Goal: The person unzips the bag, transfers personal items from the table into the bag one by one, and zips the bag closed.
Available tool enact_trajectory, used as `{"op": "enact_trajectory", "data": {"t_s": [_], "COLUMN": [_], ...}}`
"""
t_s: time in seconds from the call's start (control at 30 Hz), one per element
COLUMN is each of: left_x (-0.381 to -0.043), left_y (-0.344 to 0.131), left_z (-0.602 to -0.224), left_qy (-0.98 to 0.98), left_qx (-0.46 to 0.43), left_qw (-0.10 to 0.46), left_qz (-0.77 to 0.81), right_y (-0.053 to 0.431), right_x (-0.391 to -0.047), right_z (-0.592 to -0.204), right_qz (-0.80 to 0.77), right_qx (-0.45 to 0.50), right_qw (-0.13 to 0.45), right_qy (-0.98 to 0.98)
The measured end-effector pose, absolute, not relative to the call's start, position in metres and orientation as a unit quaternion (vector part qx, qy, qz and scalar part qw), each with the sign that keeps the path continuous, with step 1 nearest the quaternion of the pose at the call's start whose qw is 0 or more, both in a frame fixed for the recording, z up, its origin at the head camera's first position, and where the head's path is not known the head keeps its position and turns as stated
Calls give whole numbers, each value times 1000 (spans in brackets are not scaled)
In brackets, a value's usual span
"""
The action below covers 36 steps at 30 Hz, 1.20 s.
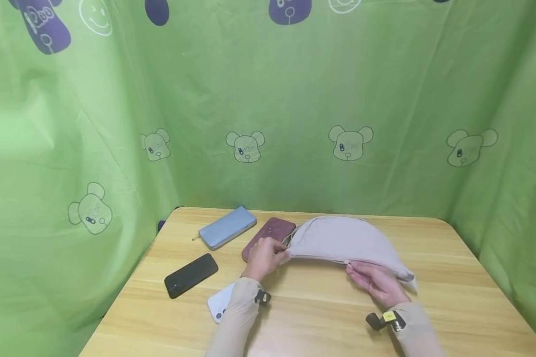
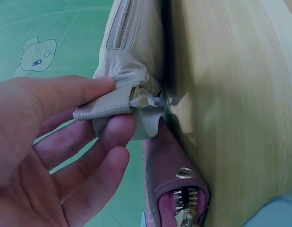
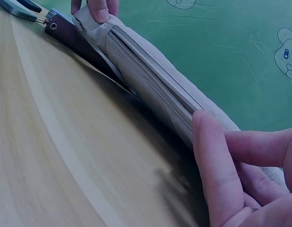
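On the desk: pale bag
Left hand: pinching one end
Right hand: pinching its zip pull

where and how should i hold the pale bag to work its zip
Probably the fabric tab at the left end of the pale bag, pinched from the left as the left hand does: it sticks out beyond the zip, leaving that clear.
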<state>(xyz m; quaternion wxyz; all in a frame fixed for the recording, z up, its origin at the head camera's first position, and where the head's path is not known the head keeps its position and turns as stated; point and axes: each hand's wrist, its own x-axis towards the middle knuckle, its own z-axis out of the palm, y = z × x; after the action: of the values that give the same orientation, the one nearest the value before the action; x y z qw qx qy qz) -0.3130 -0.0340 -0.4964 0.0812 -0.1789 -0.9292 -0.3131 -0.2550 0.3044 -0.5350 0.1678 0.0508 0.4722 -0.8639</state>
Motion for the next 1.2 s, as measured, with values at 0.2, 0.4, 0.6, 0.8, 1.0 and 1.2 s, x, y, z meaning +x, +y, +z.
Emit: {"op": "enact_trajectory", "data": {"t_s": [0.2, 0.4, 0.6, 0.8, 1.0, 1.2], "left_x": [-312, -312, -313, -313, -312, -313], "left_y": [-37, -36, -32, -31, -32, -33], "left_z": [-498, -497, -496, -496, -496, -495], "left_qy": [-931, -929, -929, -930, -927, -928], "left_qx": [-174, -181, -179, -177, -183, -176], "left_qw": [81, 84, 86, 84, 87, 86], "left_qz": [-311, -313, -313, -312, -316, -316], "right_y": [303, 306, 310, 310, 314, 317], "right_x": [-255, -255, -254, -254, -253, -253], "right_z": [-535, -534, -534, -534, -534, -532], "right_qz": [-867, -869, -867, -866, -869, -871], "right_qx": [56, 46, 37, 43, 33, 30], "right_qw": [181, 187, 183, 179, 181, 186], "right_qy": [462, 456, 462, 465, 459, 453]}}
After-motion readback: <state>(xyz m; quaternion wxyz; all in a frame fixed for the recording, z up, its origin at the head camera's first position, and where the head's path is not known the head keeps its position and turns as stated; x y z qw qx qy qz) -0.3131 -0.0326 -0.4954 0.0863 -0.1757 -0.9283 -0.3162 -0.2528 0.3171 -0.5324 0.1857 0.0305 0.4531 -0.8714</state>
